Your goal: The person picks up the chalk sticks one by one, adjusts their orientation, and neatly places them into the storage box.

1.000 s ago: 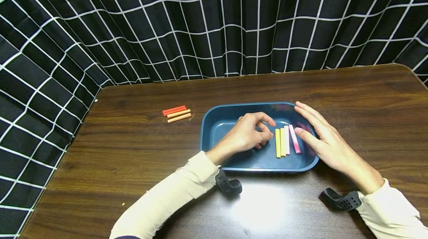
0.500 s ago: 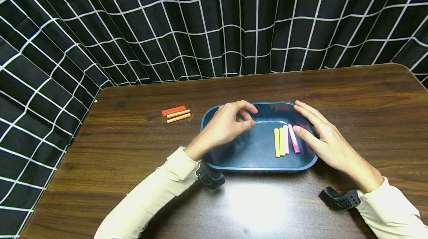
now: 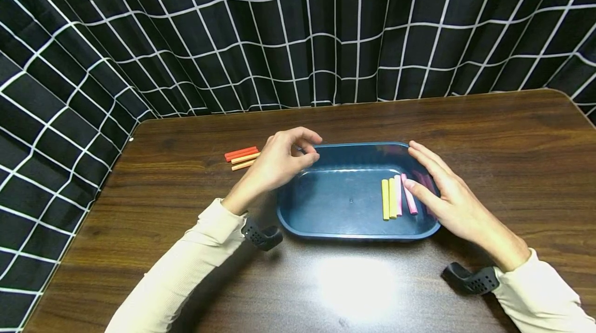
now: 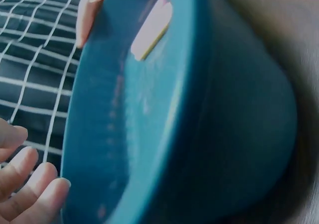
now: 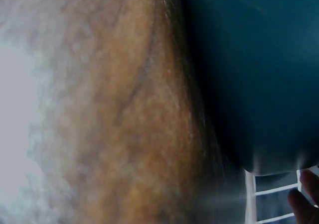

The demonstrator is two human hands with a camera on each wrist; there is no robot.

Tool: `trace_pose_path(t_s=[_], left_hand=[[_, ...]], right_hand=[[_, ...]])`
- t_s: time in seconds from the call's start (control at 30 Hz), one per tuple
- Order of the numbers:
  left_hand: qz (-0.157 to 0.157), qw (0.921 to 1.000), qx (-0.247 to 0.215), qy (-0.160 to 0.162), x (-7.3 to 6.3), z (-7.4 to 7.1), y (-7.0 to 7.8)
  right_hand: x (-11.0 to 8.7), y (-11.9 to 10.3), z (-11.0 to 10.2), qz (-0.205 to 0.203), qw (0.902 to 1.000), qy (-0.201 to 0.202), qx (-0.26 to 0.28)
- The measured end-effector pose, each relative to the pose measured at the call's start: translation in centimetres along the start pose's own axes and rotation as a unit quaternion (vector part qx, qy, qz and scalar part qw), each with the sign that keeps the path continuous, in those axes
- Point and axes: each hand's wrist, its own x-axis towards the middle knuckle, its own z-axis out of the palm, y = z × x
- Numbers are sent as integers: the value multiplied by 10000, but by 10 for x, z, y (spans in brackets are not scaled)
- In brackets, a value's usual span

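Observation:
My left hand (image 3: 284, 160) hovers over the left end of a blue plastic tray (image 3: 358, 236), fingers loosely bent with nothing between them. In the left wrist view its fingertips (image 4: 46, 184) show beside the tray's rim. My right hand (image 3: 449, 196) rests at the tray's right end, fingers straight along the rim and thumb reaching inside over the chalk. Two yellow chalk sticks (image 3: 389, 198) and two pink chalk sticks (image 3: 408, 196) lie side by side on the tray floor at the right. Left of the tray, red chalk sticks (image 3: 241, 153) and orange chalk sticks (image 3: 244, 159) lie together, partly hidden by my left hand.
The tray stands on a brown wood-grain table (image 3: 153, 209). A black curtain with white grid lines (image 3: 298, 38) hangs behind and to the left. Bright glare (image 3: 358, 289) lies on the table in front of the tray.
My left hand has moved left from beside the yellow chalk to the tray's left end, now overlapping the orange chalk. My right hand stays at the tray's right end.

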Motion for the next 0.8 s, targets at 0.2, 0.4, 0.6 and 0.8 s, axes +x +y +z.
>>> trace_pose_path(t_s=[0.2,0.4,0.6,0.8], left_hand=[[-63,9997,129,179,-2,-19,-13],[-129,9995,196,200,-3,-32,-29],[-174,9994,248,185,-4,-41,-43],[-184,9977,644,43,-6,-48,-55]], right_hand=[[0,0,0,2,10000,7,66],[0,-1,-1,30,9999,10,125],[-1,0,-1,-51,9999,38,122],[-1,0,-1,43,9999,-28,153]])
